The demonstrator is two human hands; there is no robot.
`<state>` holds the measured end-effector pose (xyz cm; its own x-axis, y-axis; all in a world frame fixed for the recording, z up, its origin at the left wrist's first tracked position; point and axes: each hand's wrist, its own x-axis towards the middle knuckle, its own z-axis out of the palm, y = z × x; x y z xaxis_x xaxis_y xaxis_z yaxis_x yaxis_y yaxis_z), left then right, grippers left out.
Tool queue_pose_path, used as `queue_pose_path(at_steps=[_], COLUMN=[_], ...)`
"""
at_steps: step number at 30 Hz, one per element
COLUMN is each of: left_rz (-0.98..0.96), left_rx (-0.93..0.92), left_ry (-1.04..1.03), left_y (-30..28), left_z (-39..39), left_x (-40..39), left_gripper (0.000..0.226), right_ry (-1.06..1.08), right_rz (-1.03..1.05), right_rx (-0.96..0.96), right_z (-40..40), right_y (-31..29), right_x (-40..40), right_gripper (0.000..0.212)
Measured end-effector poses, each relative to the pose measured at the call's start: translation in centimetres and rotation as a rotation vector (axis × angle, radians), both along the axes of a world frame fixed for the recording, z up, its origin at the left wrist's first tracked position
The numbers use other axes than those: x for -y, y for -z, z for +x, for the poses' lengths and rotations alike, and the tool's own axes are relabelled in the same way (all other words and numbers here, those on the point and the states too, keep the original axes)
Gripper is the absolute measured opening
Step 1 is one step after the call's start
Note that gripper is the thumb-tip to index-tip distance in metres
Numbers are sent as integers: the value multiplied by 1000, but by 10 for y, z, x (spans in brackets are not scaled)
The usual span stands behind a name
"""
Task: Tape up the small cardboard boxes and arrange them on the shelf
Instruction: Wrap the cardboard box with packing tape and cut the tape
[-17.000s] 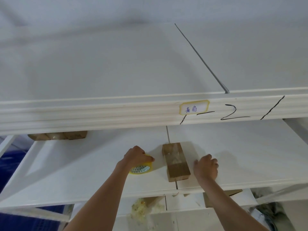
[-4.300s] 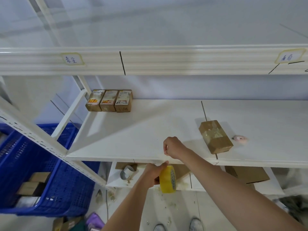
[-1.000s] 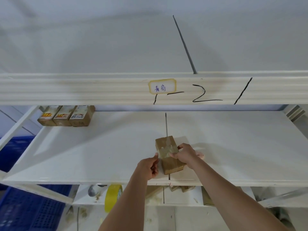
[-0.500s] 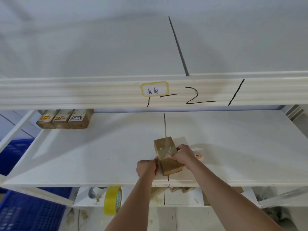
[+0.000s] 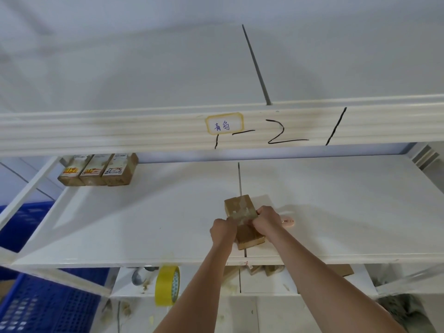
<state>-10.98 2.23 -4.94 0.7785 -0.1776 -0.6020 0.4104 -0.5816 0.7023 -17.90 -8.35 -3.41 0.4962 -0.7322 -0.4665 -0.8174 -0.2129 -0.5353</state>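
Brown cardboard box (image 5: pixel 243 219) flat on white shelf (image 5: pixel 120 227), long axis running front-to-back, left hand (image 5: pixel 222 230) and right hand (image 5: pixel 266 221) reaching forward, curled, gripping its sides

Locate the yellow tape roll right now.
Head view, lower left of centre: the tape roll hangs below the shelf's front edge, left of the left forearm, in neither hand.

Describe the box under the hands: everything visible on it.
The small cardboard box is a brown oblong block lying flat on the white shelf, over the seam between two panels, its long axis running away from the camera and slightly skewed. Glossy clear tape crosses its top. The left hand grips its left side, the right hand its right, fingers curled onto the top. Its near end face is bare cardboard.
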Motion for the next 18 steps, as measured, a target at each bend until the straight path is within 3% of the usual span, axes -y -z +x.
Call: queue_pose_path(at_steps=[6,9,14,18], left_rz=[-16,-149,-343,-470], left_rx=[-190,-328,-234,-158], left_ry=[109,77,62,114], left_y=[-23,-30,-36,-54], left_z=[5,3,17,26], left_x=[6,-1,-29,-55], left_gripper=[29,21,38,53], right_ry=[85,129,216,135], right_rz=[66,147,472,545], right_rx=[24,124,399,527], right_z=[0,-1,1,2], right_y=[-13,-20,-35,-49], right_x=[-10,-19,-25,-38], right_gripper=[28,36,61,66])
